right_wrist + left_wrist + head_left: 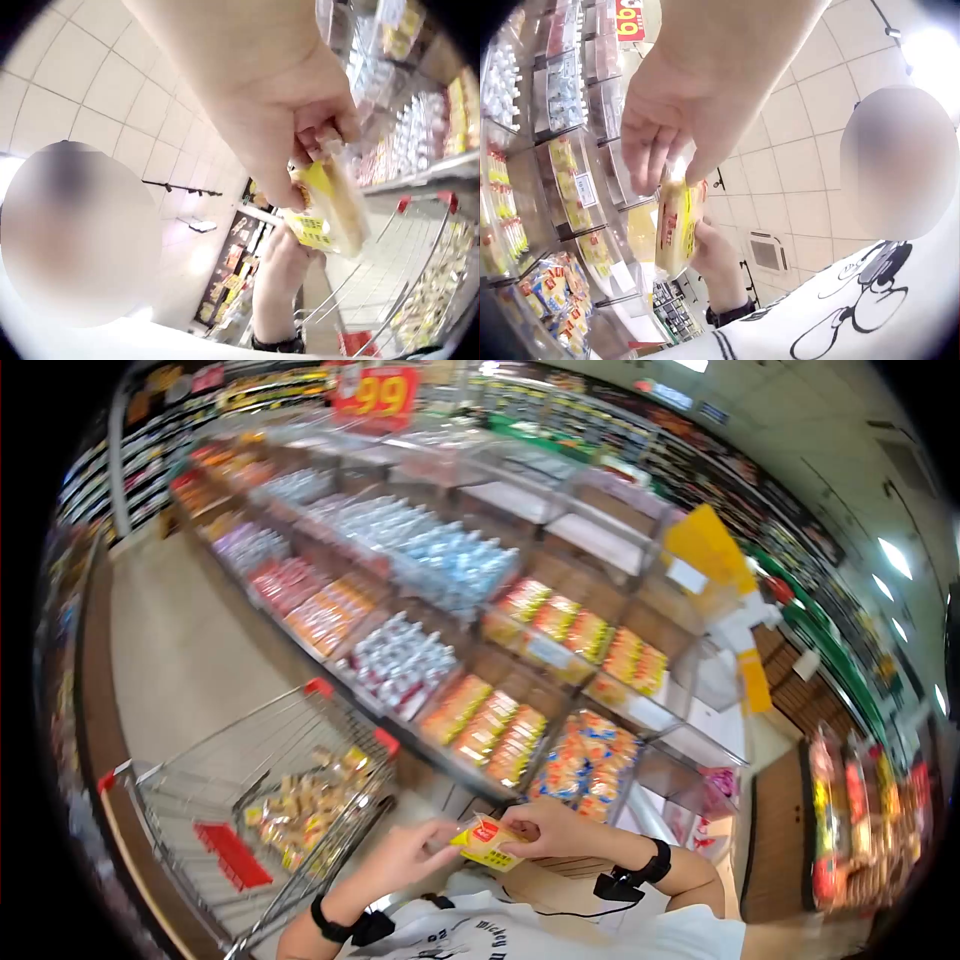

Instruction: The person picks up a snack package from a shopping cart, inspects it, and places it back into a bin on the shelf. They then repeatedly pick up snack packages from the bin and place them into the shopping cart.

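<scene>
A small yellow-and-clear plastic food packet with red lettering is held in front of the person's chest. The left hand pinches one end of it between thumb and fingers. At the opposite end, the right hand grips the packet with curled fingers. Seen from the left wrist, the packet stands on edge just below the left fingertips. In the right wrist view its transparent side shows a pale, bread-like filling.
A wire shopping cart with several similar packets inside stands at the left. Ahead runs a divided display stand with yellow-and-red packs, bottle-like goods and blue-orange bags. A wooden stand is at the right.
</scene>
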Demonstrator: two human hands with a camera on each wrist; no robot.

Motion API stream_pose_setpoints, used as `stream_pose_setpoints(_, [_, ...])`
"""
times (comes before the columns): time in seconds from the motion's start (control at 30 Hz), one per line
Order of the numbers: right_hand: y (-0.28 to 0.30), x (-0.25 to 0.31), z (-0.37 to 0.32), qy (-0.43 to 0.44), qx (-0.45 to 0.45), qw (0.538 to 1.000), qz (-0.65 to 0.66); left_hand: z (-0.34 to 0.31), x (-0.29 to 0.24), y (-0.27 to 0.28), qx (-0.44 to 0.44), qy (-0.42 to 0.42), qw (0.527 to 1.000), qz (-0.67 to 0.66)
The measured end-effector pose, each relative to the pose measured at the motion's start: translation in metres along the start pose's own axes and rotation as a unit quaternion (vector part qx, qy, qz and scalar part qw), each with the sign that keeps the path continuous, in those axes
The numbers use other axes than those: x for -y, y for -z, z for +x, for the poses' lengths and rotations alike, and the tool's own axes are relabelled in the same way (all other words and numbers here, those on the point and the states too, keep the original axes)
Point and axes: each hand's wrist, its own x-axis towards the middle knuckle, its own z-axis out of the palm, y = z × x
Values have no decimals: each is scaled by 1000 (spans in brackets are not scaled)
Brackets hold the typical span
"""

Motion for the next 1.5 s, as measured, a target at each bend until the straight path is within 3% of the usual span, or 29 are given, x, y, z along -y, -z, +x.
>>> stream_pose_setpoints(0.03, [17,-13,-7,16,-17,999,-36,12,3,-7,13,-9,999,-44])
stream_pose_setpoints(0.07, [45,-28,-16,-21,-38,995,-91,22,9,-13,32,3,998,-46])
stream_pose_setpoints(0.13, [105,-63,-32,-5,-193,963,-189,40,30,-20,62,32,996,-47])
stream_pose_setpoints(0.23, [215,-95,-70,-215,-323,898,-209,57,74,-36,40,74,982,-169])
stream_pose_setpoints(0.27, [258,-125,-86,-186,-330,884,-273,61,79,-35,16,114,974,-197])
stream_pose_setpoints(0.3, [293,-127,-95,-231,-352,860,-288,61,80,-33,-9,154,962,-225])
stream_pose_setpoints(0.37, [378,-134,-113,-238,-345,859,-293,81,82,-39,-58,209,944,-248])
stream_pose_setpoints(0.43, [396,-162,-103,-234,-315,859,-330,92,87,-47,-111,234,934,-247])
stream_pose_setpoints(0.47, [401,-181,-94,-233,-296,858,-349,98,88,-51,-122,243,927,-260])
stream_pose_setpoints(0.53, [396,-258,-69,-227,-199,899,-316,109,85,-61,-139,231,928,-258])
stream_pose_setpoints(0.6, [370,-289,-42,-243,-67,890,-381,114,93,-72,-157,231,925,-256])
stream_pose_setpoints(0.67, [352,-365,-23,-243,9,876,-416,115,95,-80,-151,227,923,-270])
stream_pose_setpoints(0.7, [344,-374,-16,-249,19,876,-413,117,92,-79,-148,225,923,-275])
stream_pose_setpoints(0.73, [338,-381,-10,-256,30,875,-409,106,83,-62,-37,70,996,31])
stream_pose_setpoints(0.8, [333,-393,-4,-245,82,881,-397,109,83,-63,-76,178,976,-96])
stream_pose_setpoints(0.87, [331,-406,0,-236,153,871,-404,112,85,-65,-95,233,958,-137])
stream_pose_setpoints(1.07, [316,-429,3,-186,98,893,-398,127,88,-66,-92,290,941,-149])
stream_pose_setpoints(1.17, [310,-433,7,-209,96,884,-408,134,87,-64,-80,315,934,-145])
stream_pose_setpoints(1.37, [302,-428,12,-170,86,841,-507,122,113,-76,-121,288,932,-182])
stream_pose_setpoints(1.5, [298,-420,22,-223,145,800,-538,117,114,-76,-133,261,940,-173])
